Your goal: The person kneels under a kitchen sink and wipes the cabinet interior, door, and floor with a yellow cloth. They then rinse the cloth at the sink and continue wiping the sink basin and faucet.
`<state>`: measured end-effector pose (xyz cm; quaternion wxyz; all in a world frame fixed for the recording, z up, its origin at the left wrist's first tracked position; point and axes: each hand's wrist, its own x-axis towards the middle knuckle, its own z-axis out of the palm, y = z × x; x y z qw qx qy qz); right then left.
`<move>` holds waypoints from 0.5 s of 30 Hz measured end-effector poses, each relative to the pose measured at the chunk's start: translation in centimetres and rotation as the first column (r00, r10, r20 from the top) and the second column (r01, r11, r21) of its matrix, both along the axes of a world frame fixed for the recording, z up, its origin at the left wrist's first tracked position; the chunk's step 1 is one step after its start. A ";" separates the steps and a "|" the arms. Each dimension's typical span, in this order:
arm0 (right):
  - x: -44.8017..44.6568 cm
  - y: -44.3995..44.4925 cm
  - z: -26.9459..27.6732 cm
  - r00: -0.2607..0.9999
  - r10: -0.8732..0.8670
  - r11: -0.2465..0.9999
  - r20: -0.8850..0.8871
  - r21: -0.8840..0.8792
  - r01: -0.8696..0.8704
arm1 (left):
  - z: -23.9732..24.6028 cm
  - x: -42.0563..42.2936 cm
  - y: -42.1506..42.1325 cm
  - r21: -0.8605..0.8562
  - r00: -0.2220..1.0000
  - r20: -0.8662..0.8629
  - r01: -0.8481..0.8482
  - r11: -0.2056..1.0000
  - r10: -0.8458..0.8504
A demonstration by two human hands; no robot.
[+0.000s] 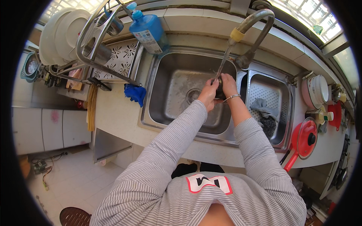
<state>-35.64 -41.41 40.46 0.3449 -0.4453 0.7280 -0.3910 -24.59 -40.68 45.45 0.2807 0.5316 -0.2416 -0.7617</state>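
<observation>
Both hands are over the large basin of a stainless steel sink (181,67), holding a dark, rounded object (219,88) between them. My fingers cover much of it, so I cannot tell exactly what it is. My left hand (208,94) grips its left side, while my right hand (228,86), with a bangle at the wrist, wraps its right side. A stream of water (223,62) runs onto the object and fingers from a curved metal faucet (256,17) with a yellow collar. Left of my hands lies the basin's round drain (193,95).
A grey cloth (264,108) and a dark scrubber (268,127) lie in the smaller basin. Right stand a red lidded pan (305,138) and stacked bowls (316,90). Left are a blue pump bottle (150,34), a blue cloth (135,93) and a metal dish rack (99,65) with plates.
</observation>
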 end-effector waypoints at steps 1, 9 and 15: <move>-0.1 0.4 -0.2 0.999 0.034 0.997 -0.043 -0.072 -0.037 | -0.1 0.3 -0.4 0.010 0.997 -0.072 0.003 1.000 -0.003; 5.9 6.6 6.0 0.867 0.468 0.873 0.172 -0.245 -0.422 | -0.7 3.7 -2.3 0.256 0.921 -0.219 -0.265 0.930 0.323; 2.3 1.3 3.5 0.958 0.283 0.939 0.048 -0.219 -0.266 | 1.2 1.4 0.5 0.288 0.808 -0.574 0.044 0.957 0.135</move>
